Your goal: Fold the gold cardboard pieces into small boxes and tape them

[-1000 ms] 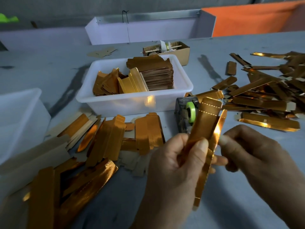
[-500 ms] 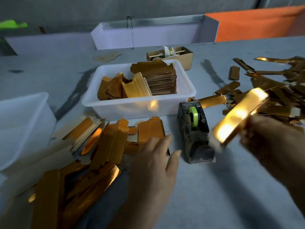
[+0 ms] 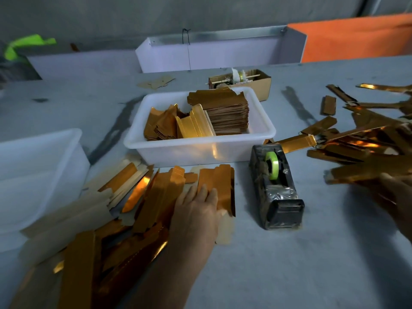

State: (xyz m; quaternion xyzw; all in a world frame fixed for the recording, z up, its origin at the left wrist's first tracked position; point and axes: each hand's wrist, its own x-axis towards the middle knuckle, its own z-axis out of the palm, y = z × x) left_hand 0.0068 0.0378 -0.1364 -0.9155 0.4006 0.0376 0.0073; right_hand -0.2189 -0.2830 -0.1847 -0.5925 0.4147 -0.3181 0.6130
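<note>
The head view is showing the left hand (image 3: 198, 210) lying flat, fingers straight, on gold cardboard pieces (image 3: 153, 197) left of the tape dispenser (image 3: 275, 186), while the blurred right hand (image 3: 394, 197), grip unclear, is touching folded boxes (image 3: 365, 150) at the table's (image 3: 289, 264) right edge.

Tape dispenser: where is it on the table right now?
In the head view the tape dispenser stands right of centre, just in front of the white bin, between the left hand and right hand.

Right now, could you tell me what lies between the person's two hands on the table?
The head view shows the black tape dispenser standing between the left hand and right hand.
</note>
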